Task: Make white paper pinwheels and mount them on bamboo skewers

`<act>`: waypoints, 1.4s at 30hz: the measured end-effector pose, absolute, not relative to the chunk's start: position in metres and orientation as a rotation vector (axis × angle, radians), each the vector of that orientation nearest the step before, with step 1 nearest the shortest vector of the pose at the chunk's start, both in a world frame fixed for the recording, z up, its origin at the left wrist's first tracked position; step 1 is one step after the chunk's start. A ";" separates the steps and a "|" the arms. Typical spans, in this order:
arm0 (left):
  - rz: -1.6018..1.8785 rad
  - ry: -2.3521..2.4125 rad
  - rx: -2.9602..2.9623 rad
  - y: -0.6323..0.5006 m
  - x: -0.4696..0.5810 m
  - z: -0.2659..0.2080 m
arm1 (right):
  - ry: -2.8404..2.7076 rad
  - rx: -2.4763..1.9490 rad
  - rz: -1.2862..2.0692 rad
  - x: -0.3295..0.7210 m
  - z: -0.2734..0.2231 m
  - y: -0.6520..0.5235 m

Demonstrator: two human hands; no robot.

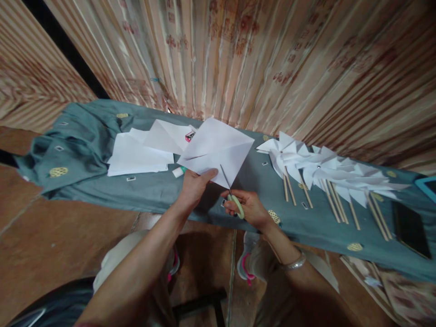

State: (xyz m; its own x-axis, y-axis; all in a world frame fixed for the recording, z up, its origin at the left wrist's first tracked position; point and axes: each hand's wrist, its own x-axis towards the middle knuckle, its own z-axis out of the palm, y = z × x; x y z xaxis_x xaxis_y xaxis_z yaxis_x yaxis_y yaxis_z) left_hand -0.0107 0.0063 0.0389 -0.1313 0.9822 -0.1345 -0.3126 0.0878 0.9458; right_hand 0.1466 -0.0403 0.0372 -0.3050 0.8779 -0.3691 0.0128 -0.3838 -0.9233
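A square sheet of white paper (218, 144) is gripped at its near left edge by my left hand (195, 187), thumb on top. One slit runs inward from its left corner. My right hand (248, 208) is closed round the green handles of a pair of scissors (235, 204). Their blades are at the sheet's near corner, one blade lying over the paper and pointing inward from that corner. Behind the sheet's left side sits a small red pencil sharpener (190, 135). A white tube with a green end (179, 171) lies beside my left hand, partly under the sheet.
A stack of white paper (139, 154) lies on the left of the cloth-covered table (150, 193). Several paper pinwheels (320, 165) on wooden sticks are piled at the right. Beyond them are a dark phone (411, 229) and a blue-edged device (427, 187). A patterned curtain (218, 59) hangs behind.
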 end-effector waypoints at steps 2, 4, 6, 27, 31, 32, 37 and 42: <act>1.362 1.126 0.823 0.006 -0.011 0.039 | -1.179 -1.295 1.752 0.146 0.037 -0.041; 1.358 1.124 0.824 0.006 -0.010 0.039 | -1.169 -1.298 1.743 0.146 0.036 -0.041; 1.345 1.132 0.831 0.005 -0.009 0.040 | -1.148 -1.305 1.734 0.146 0.036 -0.041; 1.333 1.101 0.817 0.003 -0.005 0.037 | -1.072 -1.337 1.740 0.144 0.036 -0.037; 1.337 1.078 0.809 0.002 -0.003 0.039 | -1.079 -1.326 1.730 0.145 0.034 -0.037; 1.335 1.091 0.808 0.001 -0.003 0.039 | -1.081 -1.326 1.731 0.146 0.033 -0.036; 1.319 1.107 0.808 0.001 -0.002 0.039 | -1.084 -1.342 1.720 0.146 0.034 -0.036; 1.328 1.103 0.795 0.001 -0.002 0.040 | -1.045 -1.358 1.725 0.144 0.036 -0.037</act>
